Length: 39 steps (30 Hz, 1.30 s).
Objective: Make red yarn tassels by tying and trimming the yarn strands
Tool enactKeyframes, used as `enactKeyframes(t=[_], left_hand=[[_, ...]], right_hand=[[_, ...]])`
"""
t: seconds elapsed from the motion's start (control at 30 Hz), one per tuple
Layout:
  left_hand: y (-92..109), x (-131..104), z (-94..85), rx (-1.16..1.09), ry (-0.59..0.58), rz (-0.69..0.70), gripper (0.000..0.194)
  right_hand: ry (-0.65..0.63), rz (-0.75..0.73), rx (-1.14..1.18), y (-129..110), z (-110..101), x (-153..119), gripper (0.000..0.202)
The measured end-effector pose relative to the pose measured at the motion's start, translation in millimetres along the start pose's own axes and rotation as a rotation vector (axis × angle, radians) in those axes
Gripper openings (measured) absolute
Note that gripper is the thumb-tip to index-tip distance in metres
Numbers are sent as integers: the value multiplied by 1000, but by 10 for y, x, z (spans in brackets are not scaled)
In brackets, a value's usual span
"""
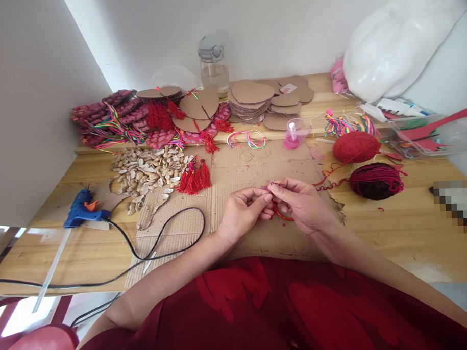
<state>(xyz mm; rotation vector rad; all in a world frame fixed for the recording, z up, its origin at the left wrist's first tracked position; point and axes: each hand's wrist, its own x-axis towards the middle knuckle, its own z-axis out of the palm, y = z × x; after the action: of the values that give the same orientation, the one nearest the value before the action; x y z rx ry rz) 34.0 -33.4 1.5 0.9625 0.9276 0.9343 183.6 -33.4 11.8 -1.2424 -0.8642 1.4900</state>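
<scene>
My left hand (247, 210) and my right hand (296, 203) meet over a cardboard sheet (241, 169), their fingertips pinched close together. Red yarn (284, 214) loops below the fingers, and a dark red strand shows at the right fingertips. Both hands appear closed on this yarn, though the fingers cover most of it. From the right hand, strands run toward a red yarn ball (355, 147) and a dark yarn ball with magenta strands (377, 181). To the left lie red tassels (194, 177) beside a heap of peanut shells (149, 170).
A blue glue gun (83, 210) lies at left, its black cord (162, 218) looping over the cardboard. Behind are stacked cardboard discs (251, 95), a water bottle (213, 68), a cup of pink liquid (293, 137) and colourful cords (251, 138). A clear tray (424, 150) holds red scissors-like tools.
</scene>
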Motion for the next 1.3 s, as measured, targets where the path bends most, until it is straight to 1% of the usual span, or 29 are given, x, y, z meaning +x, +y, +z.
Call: enactKeyframes(t=[0.2, 0.37, 0.43, 0.5, 0.57, 0.6, 0.7, 0.8, 0.87, 0.93, 1.0, 1.03, 1.1, 1.2, 1.3], left_hand=[[34, 22, -2, 34, -36, 34, 21], [31, 17, -14, 2, 5, 32, 26], [21, 27, -30, -46, 54, 44, 26], [12, 41, -46, -82, 111, 84, 23], [8, 52, -53, -115, 135, 98, 21], [7, 54, -52, -138, 129, 86, 22], [14, 44, -36, -209, 89, 25, 28], [33, 24, -24, -186, 79, -8, 29], [52, 16, -30, -149, 91, 18, 25], [77, 13, -42, -104, 126, 87, 19], [104, 9, -51, -85, 161, 143, 15], [116, 5, -51, -97, 162, 145, 15], [135, -9, -38, -186, 138, 92, 17], [146, -27, -8, -327, 100, -17, 22], [145, -23, -1, -347, 106, -37, 25]], right_hand=[[-17, -65, -129, -50, -10, -51, 28], [-44, -89, -95, -33, -2, -80, 27], [-129, -89, -124, -19, -5, -102, 30], [-241, -101, -206, -4, -9, -126, 27], [-312, -164, -316, 13, -10, -140, 20], [-324, -205, -365, 23, -7, -143, 20], [-329, -271, -413, 62, 12, -135, 25], [-327, -290, -399, 106, 36, -126, 27], [-302, -345, -430, 134, 47, -129, 27], [-264, -392, -487, 161, 53, -141, 25], [-237, -400, -555, 188, 57, -156, 25], [-233, -401, -590, 200, 59, -163, 26], [-231, -417, -637, 217, 63, -173, 26], [-229, -435, -646, 211, 57, -168, 26], [-277, -368, -600, 166, 18, -140, 25]])
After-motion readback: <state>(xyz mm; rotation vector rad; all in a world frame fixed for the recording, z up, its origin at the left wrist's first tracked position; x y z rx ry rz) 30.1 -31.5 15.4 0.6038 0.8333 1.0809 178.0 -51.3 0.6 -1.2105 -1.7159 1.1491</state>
